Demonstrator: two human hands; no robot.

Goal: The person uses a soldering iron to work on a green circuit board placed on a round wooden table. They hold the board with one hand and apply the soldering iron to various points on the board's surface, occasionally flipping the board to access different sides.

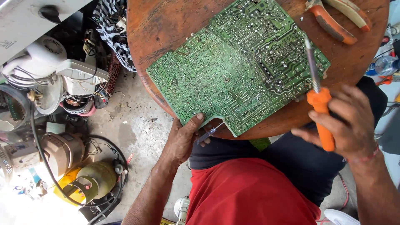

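Observation:
A large green circuit board (237, 68) lies solder side up on a round wooden table (166, 25). My left hand (183, 137) grips the board's near edge with the thumb on top, and it also holds a thin strand of solder wire (210, 132). My right hand (348, 125) is closed around the orange handle of a soldering iron (320, 100). The iron's metal shaft points away from me, its tip over the board's right part near the edge.
Orange-handled pliers (339, 18) lie at the table's far right. On the concrete floor to the left stand old appliances, fan parts (46, 58), cables and a yellow-green motor housing (89, 181). A plastic bottle (385, 64) sits to the right. My lap is just under the table's near edge.

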